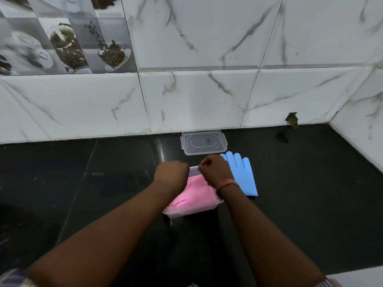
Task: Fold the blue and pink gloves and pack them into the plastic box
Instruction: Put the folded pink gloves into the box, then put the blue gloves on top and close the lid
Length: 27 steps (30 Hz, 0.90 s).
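Black glossy desk (310,183) against a white marble-tile wall (207,96), with a coffee-print tile panel (62,34) at 10 o'clock.

Pink gloves (196,193): already in the plastic box (190,212), dead centre in front of you. They look folded and they fill most of the tub, sitting at about rim height. I'd call that half done, or nearly so.

Your hands are both over the far end of the box. Left hand (171,172) is at the box's 11 o'clock corner with its knuckles up and fingers curled under. Right hand (214,169) is at its 1 o'clock corner, also curled, with an orange band (227,185) on the wrist. Your fingertips are hidden, so I can't tell whether you're pinching pink material, gripping the rim or just tucking the glove down. My guess is you're seating the pink in the box.

Blue glove (242,175): flat on the desk at the box's 2 o'clock, just beside it, fingers spread and pointing at the wall. It's unfolded. Only one layer shows; I can't tell if a second lies under it.

Lid (204,142): off, lying at 12 o'clock near the wall, apart from the box.

Left to do: fold the blue, then stack it on the pink. Headroom looks tight, so press it flat.
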{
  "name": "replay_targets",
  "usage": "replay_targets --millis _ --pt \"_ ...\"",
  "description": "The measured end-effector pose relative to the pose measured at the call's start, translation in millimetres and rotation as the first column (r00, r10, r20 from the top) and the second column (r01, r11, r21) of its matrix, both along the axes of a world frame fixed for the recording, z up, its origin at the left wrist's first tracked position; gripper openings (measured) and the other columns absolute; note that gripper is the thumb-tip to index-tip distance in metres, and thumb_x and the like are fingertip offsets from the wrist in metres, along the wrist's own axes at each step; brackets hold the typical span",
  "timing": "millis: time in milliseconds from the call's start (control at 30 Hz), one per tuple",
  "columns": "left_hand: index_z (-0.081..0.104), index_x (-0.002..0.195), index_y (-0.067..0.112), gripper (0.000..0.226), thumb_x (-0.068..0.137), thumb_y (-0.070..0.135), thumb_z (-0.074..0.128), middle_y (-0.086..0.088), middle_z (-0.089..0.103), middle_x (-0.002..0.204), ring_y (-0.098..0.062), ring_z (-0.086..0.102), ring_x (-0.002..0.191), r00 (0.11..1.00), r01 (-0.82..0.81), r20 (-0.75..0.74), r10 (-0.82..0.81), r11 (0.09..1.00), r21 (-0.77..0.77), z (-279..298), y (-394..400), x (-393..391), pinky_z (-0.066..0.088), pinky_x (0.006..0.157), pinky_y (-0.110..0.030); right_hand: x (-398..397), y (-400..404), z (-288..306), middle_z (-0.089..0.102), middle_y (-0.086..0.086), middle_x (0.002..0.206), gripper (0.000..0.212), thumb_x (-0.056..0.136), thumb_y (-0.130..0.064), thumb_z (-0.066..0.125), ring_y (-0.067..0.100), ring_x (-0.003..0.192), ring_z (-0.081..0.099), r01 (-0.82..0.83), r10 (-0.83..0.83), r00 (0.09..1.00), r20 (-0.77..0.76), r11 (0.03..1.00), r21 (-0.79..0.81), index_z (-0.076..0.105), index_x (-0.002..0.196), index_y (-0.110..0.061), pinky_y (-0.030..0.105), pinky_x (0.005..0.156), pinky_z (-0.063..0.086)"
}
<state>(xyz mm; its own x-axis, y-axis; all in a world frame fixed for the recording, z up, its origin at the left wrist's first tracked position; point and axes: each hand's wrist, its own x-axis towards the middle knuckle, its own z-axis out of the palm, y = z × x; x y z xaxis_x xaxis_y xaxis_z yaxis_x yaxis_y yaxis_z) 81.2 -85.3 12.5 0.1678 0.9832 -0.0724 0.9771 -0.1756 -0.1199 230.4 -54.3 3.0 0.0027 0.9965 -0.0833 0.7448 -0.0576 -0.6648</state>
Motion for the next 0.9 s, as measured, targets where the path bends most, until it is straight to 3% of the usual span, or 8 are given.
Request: replay_targets --millis 167,300,367,500,633,700,767,900 --pt "0.068 0.090 0.016 0.015 0.080 0.011 0.058 -0.009 0.071 0.093 -0.033 0.071 0.085 0.976 -0.119 0.188 0.113 0.993 0.020 9.7 20.5 7.0 0.047 0.065 -0.032 57.3 21.0 -10.8 0.063 0.019 0.096 0.013 0.086 -0.015 0.056 0.037 0.096 0.060 0.393 -0.393 0.919 -0.022 0.920 -0.006 0.063 0.085 -0.005 0.036 0.085 0.047" --pt "0.074 0.092 0.019 0.019 0.082 0.016 0.058 -0.006 0.074 0.093 -0.030 0.071 0.083 0.944 -0.147 0.298 0.142 0.989 -0.006 2.9 29.3 26.6 0.052 0.069 -0.032 84.4 24.0 -35.3 0.049 0.021 0.132 0.064 0.078 -0.032 0.070 0.038 0.121 0.050 0.578 -0.522 0.816 0.249 0.747 -0.328 0.046 0.131 -0.005 0.047 0.101 0.045" --pt "0.076 0.096 0.022 0.021 0.085 0.018 0.059 -0.003 0.075 0.095 -0.025 0.072 0.084 0.924 -0.157 0.350 0.154 0.987 -0.021 -2.0 32.2 37.4 0.058 0.074 -0.033 87.5 27.0 -46.5 0.047 0.022 0.134 0.074 0.077 -0.034 0.075 0.037 0.122 0.049 0.585 -0.520 0.811 0.269 0.699 -0.412 0.042 0.136 -0.003 0.049 0.101 0.046" --pt "0.076 0.095 0.024 0.024 0.088 0.016 0.055 0.000 0.075 0.097 -0.022 0.070 0.087 0.872 -0.190 0.459 0.171 0.982 -0.005 -6.6 36.0 52.0 0.053 0.072 -0.030 96.9 34.8 -58.3 0.059 0.014 0.122 0.074 0.070 -0.031 0.086 0.033 0.112 0.060 0.491 -0.475 0.865 0.160 0.735 -0.469 0.050 0.129 -0.006 0.047 0.096 0.053" --pt "0.074 0.086 0.027 0.026 0.088 0.015 0.051 0.006 0.076 0.093 -0.020 0.070 0.088 0.798 -0.233 0.572 0.191 0.972 0.001 -6.6 38.8 55.8 0.055 0.075 -0.031 114.7 41.8 -47.5 0.057 0.004 0.085 0.059 0.065 -0.018 0.092 0.023 0.075 0.061 0.354 -0.452 0.891 -0.047 0.756 -0.550 0.054 0.109 -0.009 0.039 0.074 0.056" --pt "0.075 0.082 0.027 0.028 0.089 0.015 0.051 0.009 0.077 0.094 -0.016 0.070 0.090 0.703 -0.284 0.674 0.227 0.959 -0.028 -8.5 40.1 53.0 0.057 0.081 -0.033 119.8 47.4 -36.0 0.060 0.002 0.082 0.052 0.063 -0.012 0.091 0.019 0.070 0.059 0.265 -0.386 0.908 -0.163 0.830 -0.492 0.057 0.102 -0.009 0.031 0.061 0.050" --pt "0.076 0.084 0.027 0.027 0.090 0.014 0.053 0.008 0.077 0.098 -0.015 0.070 0.093 0.533 -0.354 0.797 0.283 0.931 -0.094 -9.9 43.3 49.1 0.056 0.087 -0.033 119.3 56.0 -18.2 0.066 0.001 0.083 0.043 0.064 -0.008 0.088 0.019 0.074 0.063 0.164 -0.250 0.940 -0.233 0.929 -0.333 0.065 0.101 -0.009 0.026 0.057 0.044" --pt "0.067 0.118 0.017 0.030 0.088 0.020 0.071 -0.006 0.072 0.111 -0.024 0.068 0.104 0.163 -0.385 0.917 0.364 0.879 -0.281 -8.4 51.4 41.9 0.054 0.096 -0.038 104.8 70.3 38.2 0.068 0.004 0.089 0.038 0.064 -0.008 0.082 0.016 0.076 0.061 -0.023 0.007 0.987 -0.162 0.995 -0.095 0.065 0.098 -0.015 0.028 0.064 0.045"
